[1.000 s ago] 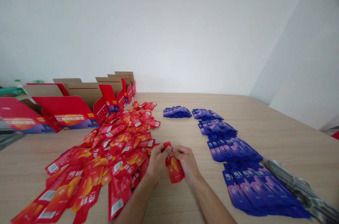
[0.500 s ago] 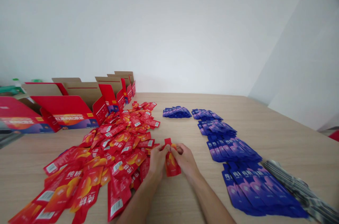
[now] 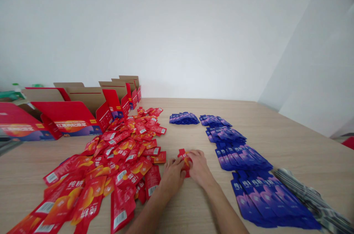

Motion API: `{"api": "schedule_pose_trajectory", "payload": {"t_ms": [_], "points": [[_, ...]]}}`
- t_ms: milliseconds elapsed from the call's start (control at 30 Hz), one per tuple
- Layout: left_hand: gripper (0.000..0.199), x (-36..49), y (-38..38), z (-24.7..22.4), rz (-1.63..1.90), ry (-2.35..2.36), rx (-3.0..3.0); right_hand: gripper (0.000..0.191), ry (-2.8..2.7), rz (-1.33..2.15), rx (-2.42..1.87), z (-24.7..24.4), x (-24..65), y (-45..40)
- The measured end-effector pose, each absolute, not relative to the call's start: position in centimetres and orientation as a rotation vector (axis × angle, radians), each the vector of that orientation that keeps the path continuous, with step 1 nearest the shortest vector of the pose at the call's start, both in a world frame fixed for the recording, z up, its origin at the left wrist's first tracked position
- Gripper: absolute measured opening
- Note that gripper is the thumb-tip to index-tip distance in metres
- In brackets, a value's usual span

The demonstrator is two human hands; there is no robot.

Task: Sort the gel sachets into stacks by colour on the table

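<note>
A small red sachet with white lettering and an orange print lies on the table between my hands, its narrow neck pointing away from me. At its left side, my left hand has its fingers closed against the edge. My right hand curls over the right side, gripping it there and hiding that part. Left of my hands spreads a loose heap of similar red sachets, several with barcodes up. Overlapping rows of blue sachets lie to the right, and a separate blue bunch is farther back.
Red open cardboard boxes line the left back of the table. A striped cloth bundle lies at the right beside the nearest blue row. Behind the wooden table stands a white wall.
The red sachet has moved slightly right and now lies flatter under my fingers. Both hands have shifted from pinching near its top to covering its sides.
</note>
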State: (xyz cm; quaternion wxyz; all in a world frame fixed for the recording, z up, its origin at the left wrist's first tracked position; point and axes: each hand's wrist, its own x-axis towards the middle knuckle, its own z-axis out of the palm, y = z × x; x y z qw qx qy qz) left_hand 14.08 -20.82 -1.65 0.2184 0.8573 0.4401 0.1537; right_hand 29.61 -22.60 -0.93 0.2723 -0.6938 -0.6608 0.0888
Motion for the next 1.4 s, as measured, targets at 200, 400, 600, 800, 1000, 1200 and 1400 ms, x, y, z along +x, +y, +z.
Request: {"api": "schedule_pose_trajectory", "payload": {"t_ms": [200, 400, 600, 800, 1000, 1200, 1400], "points": [[0.052, 13.8, -20.3, -2.0, 0.354, 1.261, 2.481, 0.069, -2.164, 0.481, -1.871, -0.5, 28.2, -24.0], [0.057, 13.0, -19.2, -3.3, 0.498, 1.410, 2.501, 0.068, -2.127, 0.530, -2.083, -2.1, 27.9, -23.7], [0.053, 11.2, -18.3, -3.5, 0.533, 1.858, 2.453, 0.069, -2.040, 0.471, -2.164, -3.0, 29.1, -22.6], [0.043, 10.4, -17.7, -3.4, 0.471, 1.782, 2.478, 0.062, -1.984, 0.416, -2.087, -3.0, 29.4, -22.9], [0.039, 10.6, -18.7, -1.1, 0.754, 1.698, 2.460, 0.050, -1.922, 0.304, -1.971, -2.0, 29.3, -23.2], [0.032, 10.1, -18.7, 0.4, 1.320, 1.468, 2.215, 0.046, -1.779, 0.179, -1.697, -1.0, 26.8, -23.2], [0.035, 10.1, -18.8, 0.2, 1.488, 1.373, 1.705, 0.045, -1.543, 0.495, -1.479, -0.8, 24.7, -23.3]]}}
